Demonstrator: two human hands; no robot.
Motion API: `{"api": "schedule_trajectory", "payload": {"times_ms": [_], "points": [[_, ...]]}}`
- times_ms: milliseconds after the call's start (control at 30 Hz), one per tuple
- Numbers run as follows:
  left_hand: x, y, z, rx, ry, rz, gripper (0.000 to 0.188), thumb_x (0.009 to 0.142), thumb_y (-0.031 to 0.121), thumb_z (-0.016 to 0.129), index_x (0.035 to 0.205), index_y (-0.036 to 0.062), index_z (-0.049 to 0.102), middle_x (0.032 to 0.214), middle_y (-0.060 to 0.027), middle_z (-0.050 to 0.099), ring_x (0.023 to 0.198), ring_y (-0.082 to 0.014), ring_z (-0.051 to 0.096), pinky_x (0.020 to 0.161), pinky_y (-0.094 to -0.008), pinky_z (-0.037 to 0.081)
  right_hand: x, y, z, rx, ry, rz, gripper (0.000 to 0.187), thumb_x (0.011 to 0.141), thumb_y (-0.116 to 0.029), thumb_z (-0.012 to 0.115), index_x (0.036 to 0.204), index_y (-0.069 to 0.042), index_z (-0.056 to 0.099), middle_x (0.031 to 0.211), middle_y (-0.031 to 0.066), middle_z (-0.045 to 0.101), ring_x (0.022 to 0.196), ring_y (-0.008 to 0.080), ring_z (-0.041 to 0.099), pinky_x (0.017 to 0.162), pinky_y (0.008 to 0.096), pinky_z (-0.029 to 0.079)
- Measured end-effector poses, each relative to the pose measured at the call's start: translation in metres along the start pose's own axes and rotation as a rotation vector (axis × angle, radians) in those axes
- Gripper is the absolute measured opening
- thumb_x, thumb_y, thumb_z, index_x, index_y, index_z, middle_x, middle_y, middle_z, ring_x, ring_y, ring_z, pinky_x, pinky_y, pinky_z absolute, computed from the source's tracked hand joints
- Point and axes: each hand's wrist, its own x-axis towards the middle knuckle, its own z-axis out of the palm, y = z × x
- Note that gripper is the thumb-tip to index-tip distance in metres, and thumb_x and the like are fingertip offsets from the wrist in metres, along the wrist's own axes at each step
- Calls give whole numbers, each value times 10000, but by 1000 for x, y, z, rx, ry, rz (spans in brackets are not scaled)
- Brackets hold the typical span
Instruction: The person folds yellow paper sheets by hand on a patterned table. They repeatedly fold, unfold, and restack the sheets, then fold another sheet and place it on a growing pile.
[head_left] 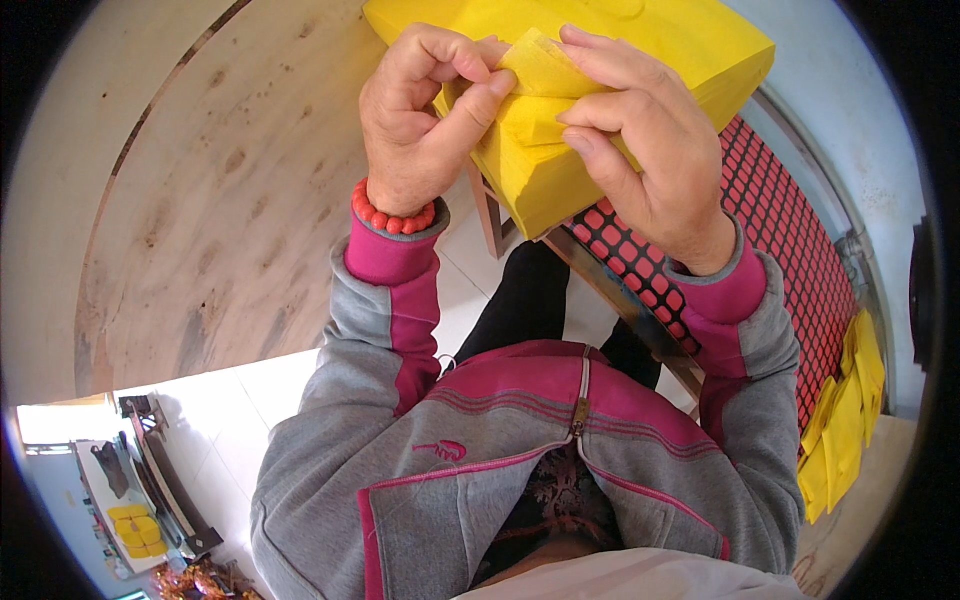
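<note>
A bright yellow, box-shaped fabric bag [545, 195] is held up in front of me at the top of the view, and its far part spreads away to the right. My left hand [415, 125], with a red bead bracelet [392, 218] at its wrist, pinches the fabric edge between thumb and index finger. My right hand [655, 145] grips the same bag on the other side, fingers bent over a folded flap [545, 68]. Between the two hands the cloth is creased and raised. Part of my left fingers is hidden behind the flap.
A large wooden board [200, 200] fills the left side. Below the bag to the right lies a red and black patterned surface [780, 240], with folded yellow pieces [845, 430] at its near right end. A pale wall [860, 130] bounds the right.
</note>
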Motion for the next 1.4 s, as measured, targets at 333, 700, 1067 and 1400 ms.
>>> {"api": "schedule_trajectory", "payload": {"times_ms": [333,700,1067,1400], "points": [[10,0,-17,25,-297,66,170,816,18,595,957,-4,687,1002,-88,692,1003,-226,630,1043,-383,402,-3,-3,3,121,33,140,89,864,7,657,936,8,606,1240,226,642,1040,298,663,878,324,504],[10,-2,-21,66,-330,38,175,827,44,600,957,-12,703,1013,-101,692,1044,-240,607,1023,-379,399,9,-8,-5,262,77,174,83,878,-35,662,934,18,632,1141,194,673,988,295,666,842,341,517],[15,-40,-48,84,-120,60,393,976,174,476,1151,-140,635,1192,-270,656,1153,-329,624,1067,-426,422,-59,-62,-99,579,-455,415,65,918,-45,634,894,14,627,1004,173,685,875,246,673,769,336,522],[18,-32,-33,140,-88,65,407,995,168,443,1179,-146,623,1225,-257,646,1191,-310,598,1081,-394,402,-273,-115,-11,-323,-448,975,221,970,-189,563,1086,-12,625,1045,180,650,973,368,626,814,428,498]]}}
